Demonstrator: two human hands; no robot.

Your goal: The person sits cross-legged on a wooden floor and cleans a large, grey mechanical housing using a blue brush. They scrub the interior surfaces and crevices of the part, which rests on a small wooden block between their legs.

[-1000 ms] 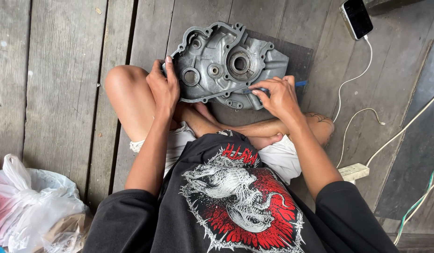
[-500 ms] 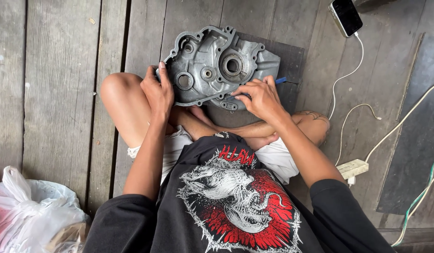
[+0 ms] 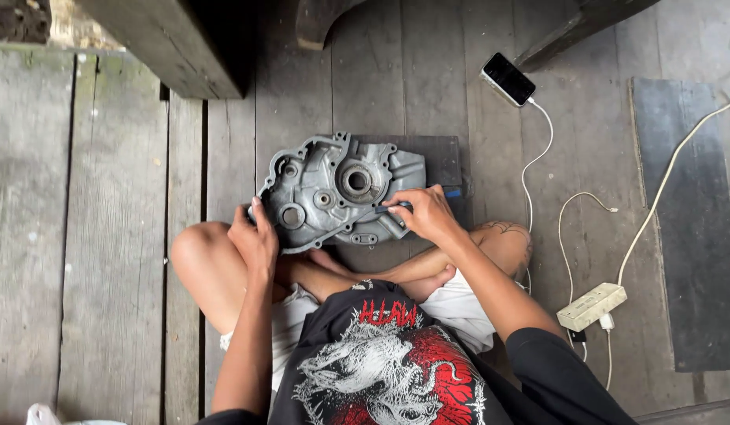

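A grey metal engine case with round bores lies on a dark board on the plank floor, just beyond my crossed legs. My left hand grips the case's near left edge. At the case's right rim, my right hand pinches a small blue-handled tool whose tip presses against the metal.
A phone lies at the upper right on a white cable that runs to a beige power strip. A dark mat covers the floor at the right. A thick timber beam stands at the upper left.
The view has tilted so the case and hands sit lower in frame. My right hand has shifted slightly along the case's right rim. The plastic bag at lower left has nearly left the view.
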